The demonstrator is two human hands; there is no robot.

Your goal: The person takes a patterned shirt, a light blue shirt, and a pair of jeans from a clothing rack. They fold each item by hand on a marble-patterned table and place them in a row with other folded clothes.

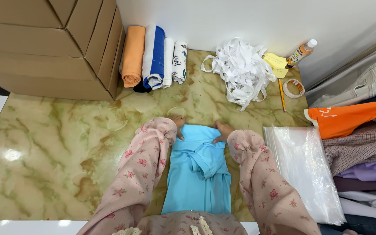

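Nearest the camera, two arms in pink flowered sleeves reach out over a light blue garment [199,174] that lies flat on the green marbled table [57,143], lengthwise away from the person, its sides already turned in to make a narrow strip. At its far end the left hand [179,124] presses down on the left corner and the right hand [223,129] on the right corner; both seem to lie flat with fingers down on the cloth rather than clamped around it, though the cuffs hide most of each hand. Judged from this, the fold is partly made and the far edge is being squared; the next fold would call for both corners to be lifted together so the strip stays even.

Just right of the garment lies a stack of clear plastic bags [303,169], and beyond it a pile of folded clothes [362,143]. Farther off, against the wall, stand rolled cloths [153,58], a tangle of white tape [240,67], a pencil [281,93], a tape roll [293,88] and a small bottle [301,53], with cardboard boxes [48,43] at far left.
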